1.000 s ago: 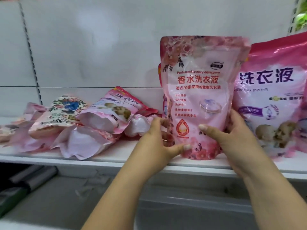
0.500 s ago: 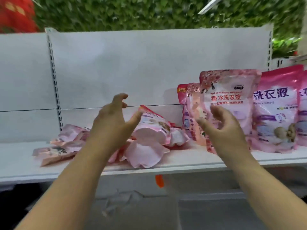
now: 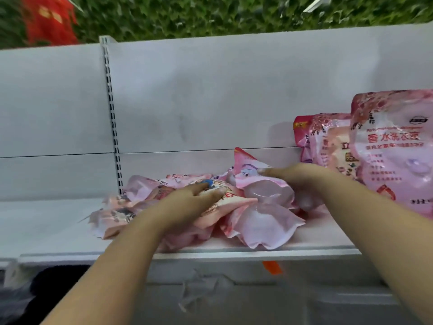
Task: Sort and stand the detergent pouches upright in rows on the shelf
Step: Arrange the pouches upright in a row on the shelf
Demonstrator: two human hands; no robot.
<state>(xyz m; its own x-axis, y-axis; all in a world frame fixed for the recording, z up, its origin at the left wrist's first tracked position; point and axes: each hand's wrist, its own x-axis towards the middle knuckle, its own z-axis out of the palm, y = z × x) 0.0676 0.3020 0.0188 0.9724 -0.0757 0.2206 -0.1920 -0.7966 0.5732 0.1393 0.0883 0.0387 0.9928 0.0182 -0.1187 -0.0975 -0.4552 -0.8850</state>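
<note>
Both hands' fingers [image 3: 206, 191] atop toppled pouches [image 3: 264, 221].

Soft, even, fairly bright light falls from above on the white metal shelf [image 3: 304, 245], and the pale back panel [image 3: 210, 95] looks washed out. Faint shadows lie behind the upright pink plastic detergent pouches [image 3: 393, 151] at far right. Their glossy film catches small glare. Motion blur smears the whole view, worst in the green foliage wall [image 3: 187, 15] and the red blurred object [image 3: 49, 22] at top left. Straight lines bow near the edges.
</note>
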